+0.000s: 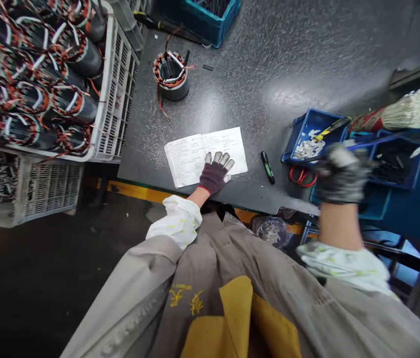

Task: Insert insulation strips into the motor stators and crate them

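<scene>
My left hand (pixel 215 172), in a dark maroon glove with pale fingertips, lies flat with fingers spread on an open notebook (pixel 184 161). Handwriting covers its pages. My right hand (pixel 344 171), in a grey glove, is smeared by motion above the blue bins at the right. Its fingers are too blurred to show whether they hold anything. Close to it are red-handled scissors (pixel 302 177) and a blue bin (pixel 294 134) with white pieces and a yellow-handled tool (pixel 331 130). A black marker (pixel 268 167) lies between the notebook and the scissors.
A wound motor stator (pixel 174 84) stands on the dark table (pixel 254 94). At left, a white crate (pixel 115 94) holds several more stators, above another crate (pixel 51 181). A teal bin (pixel 210 25) is at the back. A bundle of white-tipped strands (pixel 414 109) lies right.
</scene>
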A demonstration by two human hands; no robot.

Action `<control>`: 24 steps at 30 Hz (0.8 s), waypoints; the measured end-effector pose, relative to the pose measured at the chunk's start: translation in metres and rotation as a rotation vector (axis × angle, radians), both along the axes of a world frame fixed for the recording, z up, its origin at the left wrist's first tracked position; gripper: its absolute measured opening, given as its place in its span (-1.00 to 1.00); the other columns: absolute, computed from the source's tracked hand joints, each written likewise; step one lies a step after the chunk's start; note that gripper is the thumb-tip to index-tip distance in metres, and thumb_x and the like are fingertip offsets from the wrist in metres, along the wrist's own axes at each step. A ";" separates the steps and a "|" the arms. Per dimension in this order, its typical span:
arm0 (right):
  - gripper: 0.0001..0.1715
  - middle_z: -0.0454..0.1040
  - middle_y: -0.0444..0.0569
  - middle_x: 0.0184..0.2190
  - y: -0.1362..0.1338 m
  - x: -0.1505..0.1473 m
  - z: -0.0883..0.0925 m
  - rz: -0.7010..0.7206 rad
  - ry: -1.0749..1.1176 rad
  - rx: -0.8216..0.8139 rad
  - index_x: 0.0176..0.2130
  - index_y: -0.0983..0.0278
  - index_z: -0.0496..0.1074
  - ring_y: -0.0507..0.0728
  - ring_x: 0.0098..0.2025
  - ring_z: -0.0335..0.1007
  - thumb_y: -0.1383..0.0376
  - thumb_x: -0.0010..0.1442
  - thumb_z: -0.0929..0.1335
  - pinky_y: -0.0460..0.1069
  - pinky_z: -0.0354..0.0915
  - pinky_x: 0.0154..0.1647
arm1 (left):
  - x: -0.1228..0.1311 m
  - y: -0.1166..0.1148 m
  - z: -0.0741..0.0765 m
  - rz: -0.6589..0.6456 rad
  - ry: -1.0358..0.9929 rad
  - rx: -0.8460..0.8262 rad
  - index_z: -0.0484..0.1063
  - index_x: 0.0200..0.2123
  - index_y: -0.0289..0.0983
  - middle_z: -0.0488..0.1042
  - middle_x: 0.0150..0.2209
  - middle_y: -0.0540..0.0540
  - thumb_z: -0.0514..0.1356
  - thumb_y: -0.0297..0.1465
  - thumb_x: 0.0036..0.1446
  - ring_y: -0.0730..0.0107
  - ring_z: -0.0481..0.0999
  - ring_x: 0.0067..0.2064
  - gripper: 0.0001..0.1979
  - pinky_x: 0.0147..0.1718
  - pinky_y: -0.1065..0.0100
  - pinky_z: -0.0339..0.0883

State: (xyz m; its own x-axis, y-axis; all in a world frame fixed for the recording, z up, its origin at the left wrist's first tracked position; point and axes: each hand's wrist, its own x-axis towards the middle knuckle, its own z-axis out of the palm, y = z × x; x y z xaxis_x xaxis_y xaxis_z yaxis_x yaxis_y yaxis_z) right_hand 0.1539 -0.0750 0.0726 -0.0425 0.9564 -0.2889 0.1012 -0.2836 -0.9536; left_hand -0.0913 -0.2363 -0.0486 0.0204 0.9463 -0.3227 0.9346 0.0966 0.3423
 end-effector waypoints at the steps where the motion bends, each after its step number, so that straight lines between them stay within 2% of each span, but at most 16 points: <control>1: -0.49 0.38 -0.25 -0.49 -0.012 -0.021 -0.017 -0.001 0.058 0.000 -0.33 0.17 0.42 -0.06 -0.55 0.19 0.03 0.26 0.68 -0.13 0.18 -0.62 | -0.001 0.000 -0.007 -0.023 0.002 0.016 0.34 0.63 -0.22 0.16 0.73 -0.27 0.11 -0.16 0.63 -0.22 0.05 0.77 -0.36 0.72 -0.49 -0.17; 2: -0.39 0.28 -0.30 -0.56 -0.023 -0.043 -0.035 0.001 0.117 -0.010 -0.38 0.15 0.34 -0.08 -0.61 0.08 0.02 0.10 0.73 -0.13 0.05 -0.68 | -0.005 -0.001 -0.013 -0.045 0.002 0.041 0.33 0.64 -0.23 0.18 0.72 -0.29 0.11 -0.15 0.64 -0.23 0.06 0.77 -0.35 0.72 -0.50 -0.14; 4: -0.32 0.26 -0.32 -0.60 -0.042 -0.089 -0.073 0.012 0.214 -0.061 -0.39 0.12 0.31 -0.08 -0.66 0.08 -0.06 -0.08 0.73 -0.12 -0.03 -0.73 | -0.018 -0.008 -0.019 -0.068 0.004 0.088 0.34 0.64 -0.23 0.22 0.71 -0.29 0.10 -0.13 0.65 -0.19 0.09 0.76 -0.36 0.72 -0.48 -0.14; 7: -0.28 0.45 -0.22 -0.54 -0.056 -0.140 -0.124 0.055 0.284 -0.186 -0.30 0.16 0.44 0.00 -0.61 0.34 -0.26 -0.11 0.67 -0.14 0.10 -0.73 | -0.054 -0.029 -0.025 -0.034 0.027 0.139 0.35 0.63 -0.16 0.23 0.72 -0.18 0.00 -0.10 0.69 -0.12 0.11 0.76 -0.39 0.73 -0.45 -0.19; 9: -0.20 0.57 -0.15 -0.47 -0.060 -0.153 -0.148 0.107 0.338 -0.244 -0.22 0.19 0.54 0.06 -0.53 0.50 -0.30 -0.18 0.67 -0.12 0.26 -0.69 | -0.087 -0.047 -0.030 0.006 0.045 0.158 0.39 0.60 -0.12 0.24 0.71 -0.12 -0.02 -0.05 0.68 -0.15 0.11 0.75 -0.38 0.72 -0.48 -0.21; 11: -0.17 0.63 -0.13 -0.42 -0.064 -0.153 -0.165 0.144 0.385 -0.239 -0.17 0.19 0.60 0.09 -0.45 0.60 -0.30 -0.19 0.69 -0.09 0.43 -0.59 | -0.118 -0.066 -0.037 0.027 0.043 0.154 0.45 0.55 -0.12 0.27 0.70 -0.14 0.02 0.01 0.63 -0.19 0.12 0.75 -0.37 0.70 -0.53 -0.19; 14: -0.20 0.63 -0.13 -0.39 -0.070 -0.142 -0.182 0.161 0.399 -0.144 -0.15 0.18 0.63 0.10 -0.40 0.63 -0.36 -0.06 0.67 -0.06 0.50 -0.52 | -0.145 -0.085 -0.044 0.042 0.004 0.145 0.55 0.47 -0.08 0.35 0.66 -0.12 0.02 0.06 0.61 -0.16 0.21 0.72 -0.38 0.69 -0.50 -0.12; 17: -0.18 0.58 -0.12 -0.39 -0.075 -0.135 -0.189 0.185 0.368 -0.071 -0.15 0.16 0.63 0.10 -0.41 0.62 -0.44 0.02 0.62 -0.05 0.48 -0.56 | -0.146 -0.082 -0.041 0.086 -0.040 0.216 0.59 0.42 -0.06 0.47 0.59 -0.12 -0.01 0.05 0.62 -0.13 0.31 0.68 -0.40 0.68 -0.43 0.00; 21: -0.23 0.54 -0.15 -0.40 -0.078 -0.136 -0.187 0.191 0.362 -0.027 -0.19 0.16 0.61 0.08 -0.43 0.58 -0.40 0.04 0.64 -0.04 0.47 -0.54 | -0.134 -0.040 -0.038 0.163 -0.114 0.315 0.60 0.39 0.04 0.58 0.50 -0.13 0.12 -0.07 0.58 -0.15 0.36 0.65 -0.52 0.68 -0.46 0.03; 24: -0.28 0.56 -0.18 -0.40 -0.081 -0.136 -0.182 0.145 0.341 -0.038 -0.26 0.16 0.56 0.02 -0.47 0.50 -0.31 0.00 0.70 -0.08 0.40 -0.56 | -0.133 -0.006 -0.044 0.127 -0.170 0.318 0.60 0.37 0.03 0.59 0.47 -0.12 0.19 -0.07 0.52 -0.23 0.34 0.66 -0.53 0.66 -0.58 -0.06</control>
